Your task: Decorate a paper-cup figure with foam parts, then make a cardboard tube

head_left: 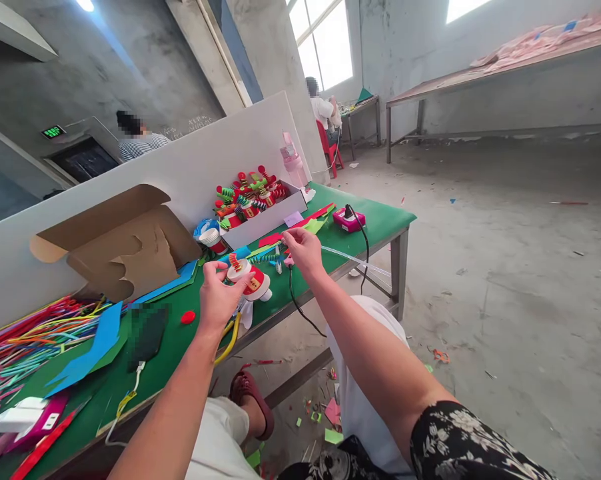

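Observation:
My left hand (pixel 218 293) grips a white paper cup (pixel 254 283) with a red-and-gold band, tilted on its side above the table's front edge. A small orange-red folded paper spring (pixel 235 262) stands on the cup's base, close to my fingers. To the right, my right hand (pixel 303 250) is raised with thumb and fingertips pinched together; whatever may be between them is too small to make out. Just under it shows a pink tool part (pixel 288 261) with a black cord. A clear stick (pixel 355 259) reaches out to the right behind my wrist. Green folded paper strips (pixel 264 258) lie between my hands.
A white box (pixel 265 219) of finished-looking paper figures stands at the back, beside stacked cups (pixel 213 241) and a pink bottle (pixel 292 160). An open cardboard box (pixel 130 250), pipe cleaners (pixel 45 333), a phone (pixel 148 333) and a pink power socket (pixel 349 219) occupy the green table (pixel 375 212).

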Demonstrator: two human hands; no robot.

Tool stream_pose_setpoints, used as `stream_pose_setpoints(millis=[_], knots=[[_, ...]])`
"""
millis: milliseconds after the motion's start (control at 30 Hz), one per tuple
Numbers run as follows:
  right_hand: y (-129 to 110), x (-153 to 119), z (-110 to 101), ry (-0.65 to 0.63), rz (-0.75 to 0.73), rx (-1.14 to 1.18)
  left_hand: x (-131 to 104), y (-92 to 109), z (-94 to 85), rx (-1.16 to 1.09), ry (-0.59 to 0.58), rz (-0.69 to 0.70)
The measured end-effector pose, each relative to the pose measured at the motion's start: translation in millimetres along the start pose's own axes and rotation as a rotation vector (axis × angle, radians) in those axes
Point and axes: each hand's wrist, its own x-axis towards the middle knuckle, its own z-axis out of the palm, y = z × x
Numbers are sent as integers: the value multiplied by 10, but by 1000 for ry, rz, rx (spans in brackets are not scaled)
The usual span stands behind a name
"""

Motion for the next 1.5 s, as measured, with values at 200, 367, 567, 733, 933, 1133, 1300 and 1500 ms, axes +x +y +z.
stream_pose_setpoints(millis=[200,367,567,733,933,1133,1300,1500], knots=[[-3,-8,1,-16,-6,-15,-34,37,-6,39,-1,9],[0,-11,2,-31,22,9,-30,44,18,54,-8,14],[36,17,-18,-42,9,34,0,-21,78,12,-29,19],[32,18,-45,-50,-7,23,8,-52,121,52,-13,58],[-3,14,-69,-40,-40,17,-1,-41,155,25,-5,62],[-32,-15,-81,-80,-12,44,116,-124,-43,-157,93,69],[-45,-53,-75,-103,2,61,516,-453,-308,-150,210,-45],[30,-108,-1,-119,-108,-99,978,-871,-333,-20,220,-180]])
